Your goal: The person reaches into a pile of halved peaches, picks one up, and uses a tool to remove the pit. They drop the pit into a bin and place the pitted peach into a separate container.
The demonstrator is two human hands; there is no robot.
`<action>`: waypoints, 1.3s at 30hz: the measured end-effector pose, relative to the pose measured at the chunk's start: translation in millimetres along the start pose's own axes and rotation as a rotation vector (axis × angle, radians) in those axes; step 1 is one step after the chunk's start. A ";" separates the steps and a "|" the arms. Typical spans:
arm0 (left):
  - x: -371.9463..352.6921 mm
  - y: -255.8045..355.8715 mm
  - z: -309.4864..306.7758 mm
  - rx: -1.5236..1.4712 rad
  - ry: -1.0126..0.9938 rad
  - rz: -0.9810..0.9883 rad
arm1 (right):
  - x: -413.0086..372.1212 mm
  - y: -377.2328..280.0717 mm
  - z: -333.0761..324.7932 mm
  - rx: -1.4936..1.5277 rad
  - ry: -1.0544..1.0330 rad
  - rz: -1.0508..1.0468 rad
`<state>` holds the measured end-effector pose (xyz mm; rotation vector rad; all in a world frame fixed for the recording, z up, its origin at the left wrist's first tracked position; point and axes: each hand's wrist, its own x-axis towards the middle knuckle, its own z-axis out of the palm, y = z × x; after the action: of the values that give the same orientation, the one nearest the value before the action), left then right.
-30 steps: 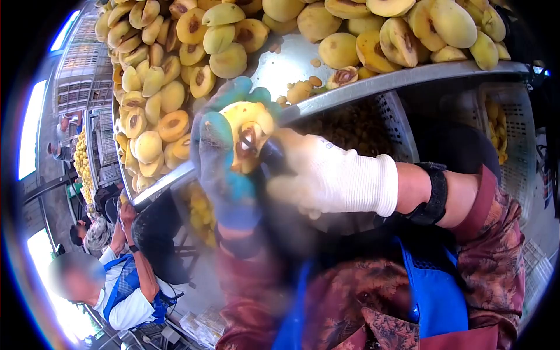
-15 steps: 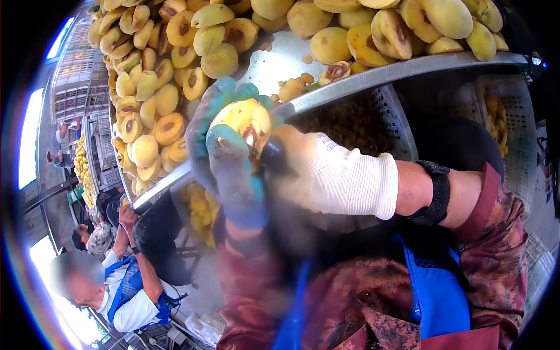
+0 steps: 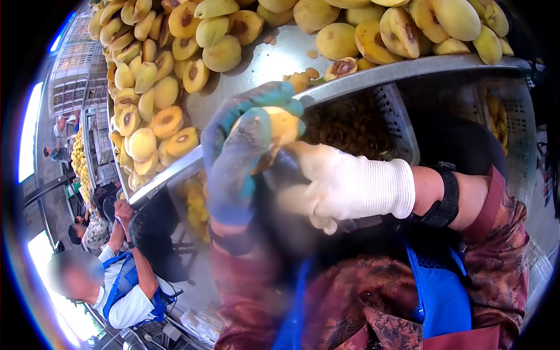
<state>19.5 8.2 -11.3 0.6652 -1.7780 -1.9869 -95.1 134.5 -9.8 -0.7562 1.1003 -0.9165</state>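
My left hand [image 3: 242, 149], in a blue-grey and teal glove, is closed around a yellow peach [image 3: 284, 125] near the table's front edge. Its fingers cover much of the fruit. My right hand [image 3: 341, 181], in a white knit glove, is curled around a dark tool [image 3: 282, 165] just below the peach. That tool is blurred and partly hidden, so its tip and exact kind do not show. Beyond my hands, halved peaches [image 3: 166, 122] lie heaped on the metal table [image 3: 254, 73], several with brown pit hollows showing.
The table's raised metal rim [image 3: 379, 76] runs in front of me. Below it stand a pale crate [image 3: 398, 119] beside a dark brown heap [image 3: 347, 125] and another crate of yellow fruit [image 3: 499, 119]. A co-worker in a blue vest [image 3: 131, 280] sits at the left.
Both hands have shifted slightly right. My left hand has turned, so the peach's opened side with the pit is now mostly hidden. The right hand has dropped a little and its lower fingers show more.
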 end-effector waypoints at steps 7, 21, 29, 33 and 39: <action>-3.5 8.1 -2.3 -0.049 -0.081 -0.118 | -7.2 -4.7 0.8 0.367 -0.168 0.153; -3.4 2.5 -2.7 -0.322 -0.238 -0.139 | -9.9 11.8 3.8 0.683 -0.465 0.147; -3.1 9.9 4.8 -0.534 -0.187 -0.018 | -14.1 -9.2 3.9 0.965 -0.536 0.185; 3.6 9.5 -1.0 -0.360 -0.143 0.010 | -12.9 -22.3 5.3 0.640 -0.278 0.179; 7.1 -8.7 -9.1 -0.263 0.040 -0.012 | -4.5 -16.8 6.4 -0.513 0.232 -0.127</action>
<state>19.3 -2.2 -21.3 0.6251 -1.4575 -2.1490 -93.6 131.7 8.4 -1.1700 1.5348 -0.8490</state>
